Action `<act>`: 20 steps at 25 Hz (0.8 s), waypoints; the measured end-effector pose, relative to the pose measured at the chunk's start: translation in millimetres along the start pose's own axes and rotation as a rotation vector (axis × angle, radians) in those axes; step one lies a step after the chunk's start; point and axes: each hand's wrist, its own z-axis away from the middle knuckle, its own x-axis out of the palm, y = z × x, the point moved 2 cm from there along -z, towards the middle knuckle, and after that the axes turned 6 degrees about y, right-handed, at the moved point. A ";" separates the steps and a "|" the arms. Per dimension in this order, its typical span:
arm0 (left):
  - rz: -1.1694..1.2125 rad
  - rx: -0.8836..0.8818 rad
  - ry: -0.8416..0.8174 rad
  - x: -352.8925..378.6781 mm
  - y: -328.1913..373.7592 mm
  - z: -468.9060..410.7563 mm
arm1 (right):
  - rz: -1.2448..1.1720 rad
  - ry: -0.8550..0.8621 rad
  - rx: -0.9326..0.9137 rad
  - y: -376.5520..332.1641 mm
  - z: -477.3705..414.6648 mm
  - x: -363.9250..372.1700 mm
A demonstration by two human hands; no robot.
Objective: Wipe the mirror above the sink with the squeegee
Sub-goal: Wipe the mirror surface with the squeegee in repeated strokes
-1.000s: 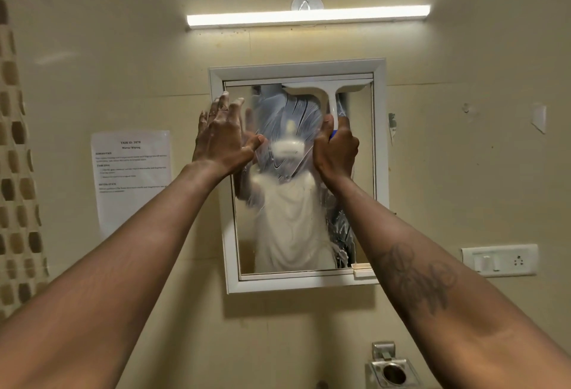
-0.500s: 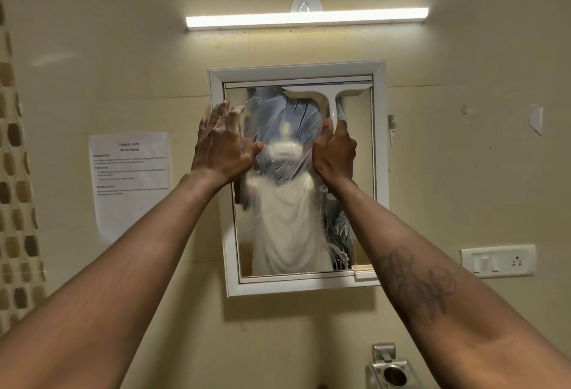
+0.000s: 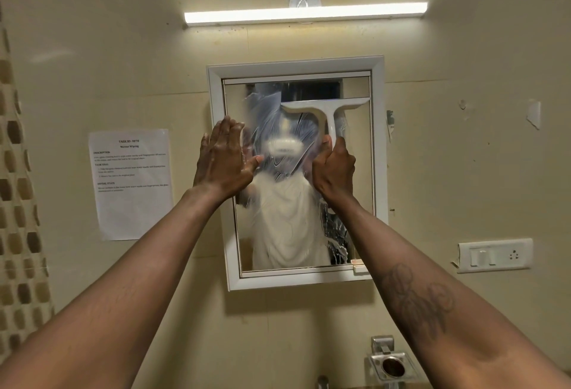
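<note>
Right hand [image 3: 335,169] grips the white squeegee [image 3: 327,110] by its handle, fingers curled round it. Blade lies level across the upper right of the mirror [image 3: 296,172], a little below the top of the frame. Left hand [image 3: 224,163] flat, fingers straight, pressing the mirror's left edge. Glass streaky and wet mid-pane.

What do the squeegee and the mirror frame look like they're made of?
The squeegee looks like smooth white moulded plastic: a one-piece T shape with a soft sheen. The mirror frame seems to be white plastic or painted metal, with a stepped profile and mitred corners; I cannot tell which.
</note>
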 end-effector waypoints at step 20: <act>0.051 0.000 -0.056 8.4 -7.4 30.7 | 0.060 0.000 0.015 55.2 65.5 -11.2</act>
